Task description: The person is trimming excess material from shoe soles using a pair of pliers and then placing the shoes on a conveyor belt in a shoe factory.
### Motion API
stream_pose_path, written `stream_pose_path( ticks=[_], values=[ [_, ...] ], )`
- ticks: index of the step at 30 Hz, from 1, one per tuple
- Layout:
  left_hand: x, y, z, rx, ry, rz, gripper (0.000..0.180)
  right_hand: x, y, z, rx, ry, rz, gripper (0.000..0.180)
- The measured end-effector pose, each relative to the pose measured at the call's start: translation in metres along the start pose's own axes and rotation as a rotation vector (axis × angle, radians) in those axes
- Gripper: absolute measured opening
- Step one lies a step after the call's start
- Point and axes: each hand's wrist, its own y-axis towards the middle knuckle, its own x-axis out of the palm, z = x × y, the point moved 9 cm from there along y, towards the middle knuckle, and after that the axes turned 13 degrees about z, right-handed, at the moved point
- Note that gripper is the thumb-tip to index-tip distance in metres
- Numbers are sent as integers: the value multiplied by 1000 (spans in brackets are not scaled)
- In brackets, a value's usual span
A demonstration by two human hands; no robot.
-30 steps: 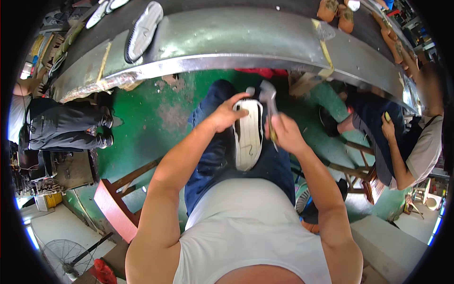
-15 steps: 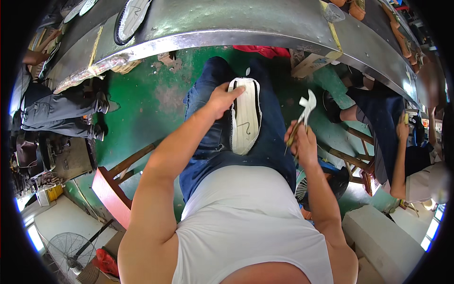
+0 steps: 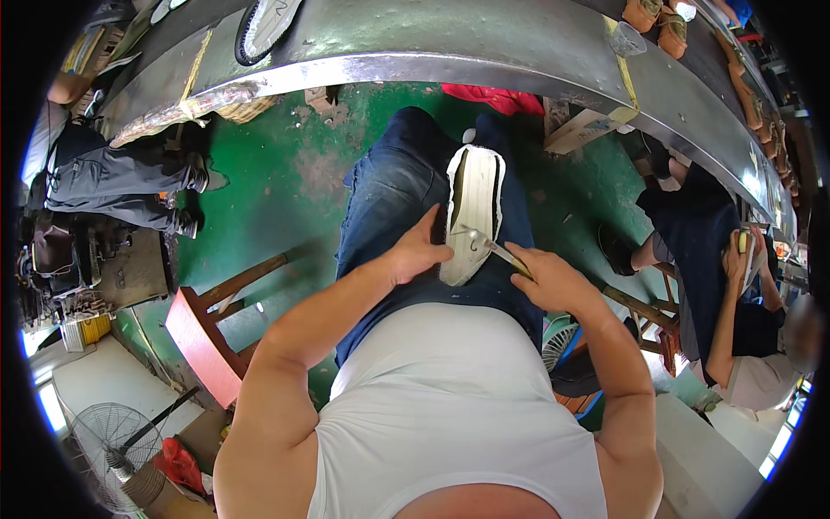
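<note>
A lasted shoe (image 3: 477, 186) lies bottom up across my thighs, its pale underside facing me, with dark edging along the sides. My left hand (image 3: 415, 253) grips its left edge near the end closest to me, the thumb stretched away from the fingers. In my right hand (image 3: 549, 278) is a hammer (image 3: 500, 251), fingers wrapped round its handle. The metal head is over the near part of the underside, close to a dark curved mark. Whether the head touches the surface I cannot tell.
A metal-topped bench (image 3: 415, 65) curves across the front, with another shoe bottom (image 3: 266, 28) on it. Brown shoes (image 3: 673, 33) and a clear cup (image 3: 628, 39) stand at its right. A pink-backed chair (image 3: 201, 346) is at left. Other people sit on both sides.
My right hand has brought the hammer in from the right, over the shoe. My left hand has shifted from the shoe's far end to its near left edge.
</note>
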Motion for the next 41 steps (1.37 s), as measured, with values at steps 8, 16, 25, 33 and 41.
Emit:
stream_pose_path(
  ticks=[8,16,25,33,41],
  values=[
    [6,-9,-6,32,-100,35,87,-12,24,-41,-254,-663,-43,38],
    [-19,17,-3,233,303,647,58,23,9,-19,-153,-261,144,47],
    [1,4,35,655,643,490,54,-11,57,-11,-51,-509,263,45],
    [12,18,60,476,982,145,59,-27,59,32,155,-66,-35,21],
    [22,21,66,326,1079,11,64,-31,117,11,-25,-356,128,39]
  ],
)
